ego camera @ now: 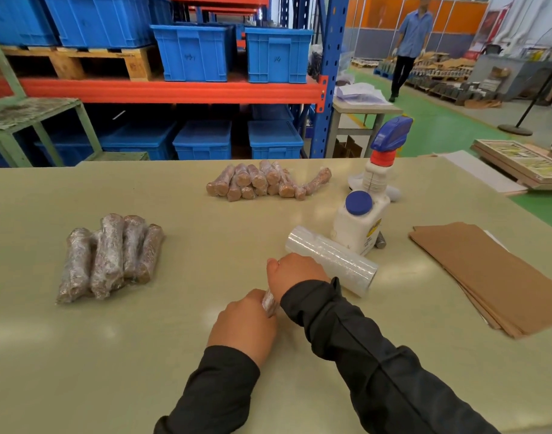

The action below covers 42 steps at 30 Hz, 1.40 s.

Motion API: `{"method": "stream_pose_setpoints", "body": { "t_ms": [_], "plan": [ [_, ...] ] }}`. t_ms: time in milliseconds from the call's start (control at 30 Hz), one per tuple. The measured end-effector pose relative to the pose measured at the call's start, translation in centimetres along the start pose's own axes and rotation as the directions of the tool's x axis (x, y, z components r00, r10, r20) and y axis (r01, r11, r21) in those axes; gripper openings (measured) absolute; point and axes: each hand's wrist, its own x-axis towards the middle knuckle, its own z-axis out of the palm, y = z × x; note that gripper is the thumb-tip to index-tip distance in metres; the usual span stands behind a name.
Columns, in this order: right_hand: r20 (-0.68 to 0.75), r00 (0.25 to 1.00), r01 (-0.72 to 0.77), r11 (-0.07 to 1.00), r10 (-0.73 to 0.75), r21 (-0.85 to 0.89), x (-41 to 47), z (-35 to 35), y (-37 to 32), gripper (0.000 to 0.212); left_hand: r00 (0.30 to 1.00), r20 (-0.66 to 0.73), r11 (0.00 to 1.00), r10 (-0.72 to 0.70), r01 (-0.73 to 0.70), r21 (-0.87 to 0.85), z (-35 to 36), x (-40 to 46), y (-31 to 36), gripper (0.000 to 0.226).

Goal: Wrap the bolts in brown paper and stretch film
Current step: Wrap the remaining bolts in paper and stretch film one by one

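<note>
The table (143, 339) had a smooth, faintly glossy pale-green top. The stretch film roll (331, 261) was clear, shiny plastic, and the same glossy film covered the wrapped bolts (108, 255). The brown paper sheets (487, 277) looked matt. The bottle (360, 227) was smooth white plastic; the crates (193, 54) were blue plastic.

We are standing in a warehouse or factory packing area. On the far left rises a tall steel pallet rack with blue uprights and orange beams (174, 90), loaded with blue plastic crates (194, 54) and a wooden pallet (80, 62). On the far right a green painted floor (437, 120) runs past rows of stacked goods, near orange partition walls (456, 17).
</note>
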Motion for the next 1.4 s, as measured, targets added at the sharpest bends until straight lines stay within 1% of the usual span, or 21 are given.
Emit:
{"method": "stream_pose_setpoints", "body": {
  "t_ms": [67, 133, 167, 233, 267, 300, 367, 433, 500, 567, 633, 667, 733, 800, 867, 933, 1000, 1100, 1200, 1333, 1400],
  "plan": [
    [0.059, 0.998, 0.031, 0.998, -0.035, 0.063, -0.2, -0.1, 0.5, 0.047, 0.996, 0.093, 0.995, -0.013, 0.022, -0.102, -0.5, -0.2, 0.0, 0.018],
    [0.028, 0.971, 0.232, 0.96, -0.239, 0.156, -1.1, -0.2, 1.0, 0.047, 0.941, 0.336, 0.895, -0.047, 0.189, -0.404, -1.8, -0.5, -0.3, 0.018],
    [-0.016, 0.939, 0.338, 0.916, -0.343, 0.217, -1.6, -0.4, 1.1, 0.045, 0.872, 0.49, 0.758, -0.024, 0.335, -0.559, -2.6, -0.7, -0.5, 0.016],
    [-0.104, 0.864, 0.503, 0.828, -0.493, 0.249, -2.2, -0.6, 1.4, 0.042, 0.704, 0.701, 0.427, 0.115, 0.602, -0.675, -3.9, -0.9, -0.7, 0.012],
    [-0.146, 0.833, 0.553, 0.804, -0.533, 0.22, -2.3, -0.7, 1.4, 0.041, 0.659, 0.727, 0.338, 0.192, 0.651, -0.68, -4.3, -1.1, -0.6, 0.008],
    [-0.187, 0.814, 0.579, 0.795, -0.551, 0.179, -2.3, -0.8, 1.3, 0.039, 0.643, 0.73, 0.314, 0.23, 0.661, -0.681, -4.5, -1.3, -0.4, 0.006],
    [-0.23, 0.816, 0.564, 0.818, -0.531, 0.114, -2.3, -1.1, 1.0, 0.042, 0.683, 0.714, 0.389, 0.154, 0.622, -0.679, -4.2, -1.4, 0.2, 0.018],
    [-0.229, 0.831, 0.535, 0.841, -0.506, 0.081, -2.1, -1.1, 1.0, 0.045, 0.776, 0.631, 0.574, 0.025, 0.506, -0.644, -3.8, -1.4, 0.9, 0.029],
    [-0.237, 0.851, 0.492, 0.87, -0.468, 0.046, -1.8, -1.0, 1.3, 0.049, 0.896, 0.443, 0.769, -0.023, 0.299, -0.565, -3.4, -1.2, 1.1, 0.023],
    [-0.258, 0.885, 0.41, 0.912, -0.387, 0.038, -1.5, -0.8, 1.5, 0.048, 0.98, 0.187, 0.926, 0.072, 0.005, -0.378, -3.1, -0.8, 1.0, 0.012],
    [-0.291, 0.914, 0.327, 0.938, -0.282, 0.118, -1.3, -0.5, 1.8, 0.046, 0.974, 0.083, 0.956, 0.213, -0.189, -0.226, -3.1, -0.8, 0.7, 0.013],
    [-0.291, 0.927, 0.299, 0.935, -0.237, 0.191, -1.2, -0.4, 1.9, 0.043, 0.965, 0.079, 0.944, 0.251, -0.226, -0.239, -3.2, -0.8, 0.6, 0.014],
    [-0.249, 0.948, 0.286, 0.88, -0.2, 0.381, -1.4, -0.4, 1.5, 0.035, 0.974, 0.106, 0.878, 0.199, -0.129, -0.461, -3.8, -1.0, 0.8, 0.013],
    [-0.223, 0.948, 0.315, 0.774, -0.228, 0.549, -1.5, -0.4, 1.1, 0.046, 0.988, 0.143, 0.713, 0.051, 0.064, -0.698, -4.7, -1.1, 0.9, 0.016],
    [-0.26, 0.941, 0.333, 0.73, -0.216, 0.597, -1.2, -0.2, 1.3, 0.055, 0.994, 0.072, 0.63, -0.082, 0.108, -0.769, -6.1, -0.7, 0.6, 0.015],
    [-0.263, 0.949, 0.301, 0.758, -0.176, 0.579, -1.3, 0.1, 1.7, 0.046, 0.978, -0.164, 0.729, -0.129, -0.019, -0.685, -7.7, 0.3, -0.4, 0.009],
    [-0.244, 0.96, 0.254, 0.791, -0.137, 0.557, -1.5, 0.6, 2.5, 0.038, 0.896, -0.439, 0.881, -0.072, -0.149, -0.449, -9.5, 1.6, -2.2, 0.015],
    [-0.23, 0.969, 0.204, 0.815, -0.089, 0.542, -1.8, 1.2, 3.5, 0.033, 0.738, -0.665, 0.975, -0.116, -0.042, -0.217, -12.0, 3.8, -4.9, 0.031],
    [-0.24, 0.967, 0.201, 0.819, -0.081, 0.538, -1.9, 1.3, 3.9, 0.03, 0.674, -0.7, 0.971, -0.235, 0.19, -0.143, -13.2, 5.8, -7.7, 0.04],
    [-0.259, 0.964, 0.2, 0.789, -0.054, 0.581, -2.3, 0.8, 4.0, 0.025, 0.705, -0.576, 0.896, -0.414, 0.429, -0.118, -13.3, 7.8, -10.8, 0.033],
    [-0.26, 0.965, 0.187, 0.782, -0.033, 0.594, -2.7, 0.3, 3.9, 0.026, 0.688, -0.555, 0.862, -0.469, 0.492, -0.118, -12.6, 8.0, -12.0, 0.031]
  ]
}}
